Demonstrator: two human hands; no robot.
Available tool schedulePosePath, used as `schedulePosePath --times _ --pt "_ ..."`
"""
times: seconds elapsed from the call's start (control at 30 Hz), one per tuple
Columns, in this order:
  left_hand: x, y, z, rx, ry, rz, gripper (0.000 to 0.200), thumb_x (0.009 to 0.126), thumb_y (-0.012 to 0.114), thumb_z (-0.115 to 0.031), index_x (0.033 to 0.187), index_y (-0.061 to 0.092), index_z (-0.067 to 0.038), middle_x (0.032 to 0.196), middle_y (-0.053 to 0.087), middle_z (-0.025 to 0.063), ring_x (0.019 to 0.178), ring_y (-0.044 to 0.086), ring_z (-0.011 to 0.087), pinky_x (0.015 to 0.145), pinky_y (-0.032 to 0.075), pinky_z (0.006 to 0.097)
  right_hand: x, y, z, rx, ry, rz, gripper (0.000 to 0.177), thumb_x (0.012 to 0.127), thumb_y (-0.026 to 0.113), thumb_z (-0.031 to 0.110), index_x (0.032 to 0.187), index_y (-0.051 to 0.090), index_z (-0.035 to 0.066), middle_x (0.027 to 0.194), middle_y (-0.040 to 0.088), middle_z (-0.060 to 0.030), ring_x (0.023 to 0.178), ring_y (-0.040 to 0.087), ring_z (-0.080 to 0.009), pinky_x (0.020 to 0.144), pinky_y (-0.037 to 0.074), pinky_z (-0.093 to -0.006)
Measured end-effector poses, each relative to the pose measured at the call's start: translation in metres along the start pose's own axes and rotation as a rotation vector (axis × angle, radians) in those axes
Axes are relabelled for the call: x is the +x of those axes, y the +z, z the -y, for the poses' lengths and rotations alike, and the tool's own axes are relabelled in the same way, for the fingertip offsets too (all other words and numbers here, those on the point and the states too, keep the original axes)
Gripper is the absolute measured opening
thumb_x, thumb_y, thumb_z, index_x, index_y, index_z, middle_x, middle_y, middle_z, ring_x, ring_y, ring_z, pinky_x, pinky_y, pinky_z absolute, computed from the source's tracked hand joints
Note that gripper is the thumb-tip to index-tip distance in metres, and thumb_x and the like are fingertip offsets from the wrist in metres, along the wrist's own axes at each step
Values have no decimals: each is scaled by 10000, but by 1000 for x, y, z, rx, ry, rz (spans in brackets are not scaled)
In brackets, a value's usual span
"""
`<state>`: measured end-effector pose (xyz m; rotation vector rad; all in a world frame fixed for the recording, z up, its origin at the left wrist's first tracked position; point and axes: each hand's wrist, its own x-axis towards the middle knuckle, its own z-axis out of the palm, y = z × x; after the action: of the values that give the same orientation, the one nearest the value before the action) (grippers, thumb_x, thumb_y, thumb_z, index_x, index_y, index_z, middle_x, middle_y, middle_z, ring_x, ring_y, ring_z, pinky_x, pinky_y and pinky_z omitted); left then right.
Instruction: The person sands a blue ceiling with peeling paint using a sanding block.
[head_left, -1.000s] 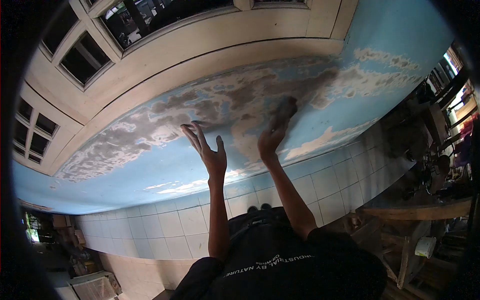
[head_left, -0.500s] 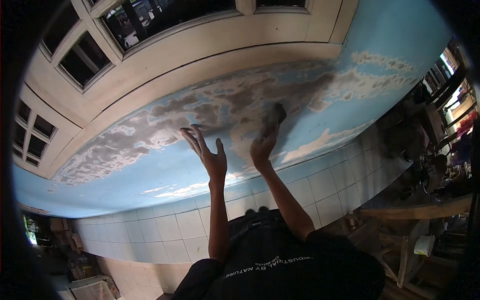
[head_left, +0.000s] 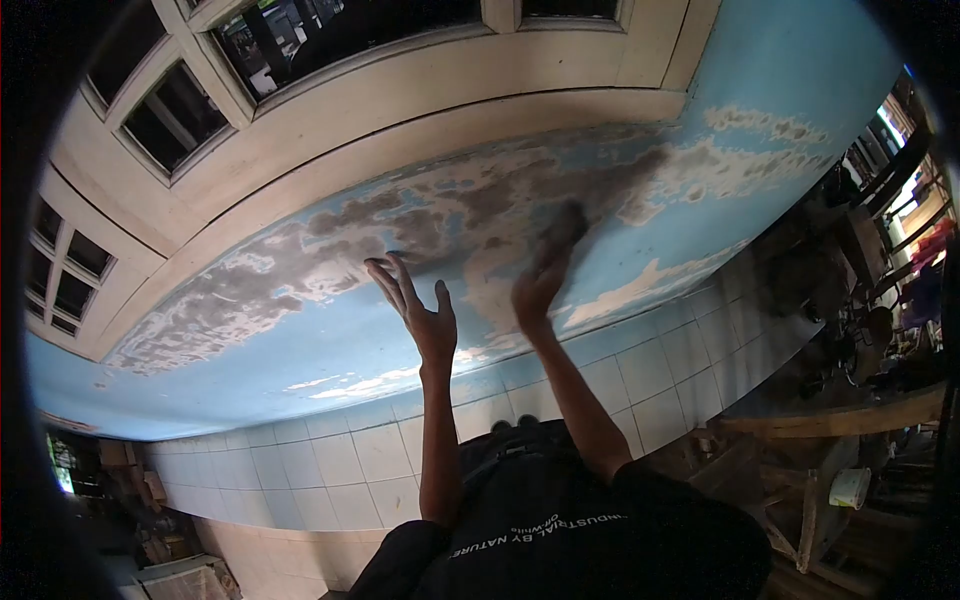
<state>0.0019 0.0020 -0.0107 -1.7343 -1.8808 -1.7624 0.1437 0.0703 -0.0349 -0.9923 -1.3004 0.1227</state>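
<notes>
My left hand (head_left: 425, 325) is raised against the blue wall (head_left: 345, 345), its fingers spread, fingertips at the lower edge of the patchy area and nothing in it. To its right, my right hand (head_left: 537, 290) is blurred by motion. It presses a dark pad (head_left: 571, 222), which looks like sandpaper, against the wall; fine detail of the pad is smeared. Around both hands the wall shows grey and whitish patches (head_left: 480, 210) where the blue paint is worn or covered.
Above the patches runs a cream wooden window frame (head_left: 420, 125) with dark panes. White tiles (head_left: 350, 455) line the wall below. To the right stands a wooden bench (head_left: 830, 424) with a small white-and-green container (head_left: 849, 488) near it. Clutter fills the far right.
My right hand and the dark pad have shifted slightly right along the wall. My left hand stays in nearly the same place, still spread.
</notes>
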Motion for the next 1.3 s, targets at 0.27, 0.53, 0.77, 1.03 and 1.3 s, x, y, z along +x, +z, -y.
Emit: schedulePosePath --times 0.27,0.53,0.77,1.03,1.3 --pt "0 3 -1 22 17 -14 899 809 667 34 1540 203 -208 1602 -23 184 1472 14 389 1161 183 550 -8 3 -14 -54 211 -100 480 1041 406 232 1405 355 -78 1404 402 -324 1316 416 -389 1093 336 -428" --pt "-2 1 3 7 9 -1 898 810 668 39 1538 208 -213 1603 -25 174 1472 8 385 1166 179 548 -4 -3 -17 -26 139 -3 484 1041 340 177 1476 271 -25 1536 254 -241 1423 237 -411 1173 156 -494" --pt "-1 -1 1 5 20 5 890 813 670 35 1536 214 -211 1602 -18 178 1472 11 382 1168 172 548 -17 7 7 -54 6 24 489 1044 314 186 1491 254 -1 1546 249 -220 1428 221 -410 1180 135 -472" --pt "0 2 -3 -6 -7 -10 889 805 674 41 1534 226 -198 1602 -15 181 1473 11 383 1165 182 539 -11 12 -18 -94 201 -69 489 1046 306 188 1493 254 -3 1540 272 -213 1433 213 -405 1172 145 -489" --pt "-2 5 3 10 35 -30 864 816 658 21 1537 216 -154 1604 -13 181 1473 9 391 1156 190 540 10 -6 -22 -61 216 -101 483 1044 374 192 1466 288 -27 1464 352 -285 1378 328 -407 1149 232 -472"
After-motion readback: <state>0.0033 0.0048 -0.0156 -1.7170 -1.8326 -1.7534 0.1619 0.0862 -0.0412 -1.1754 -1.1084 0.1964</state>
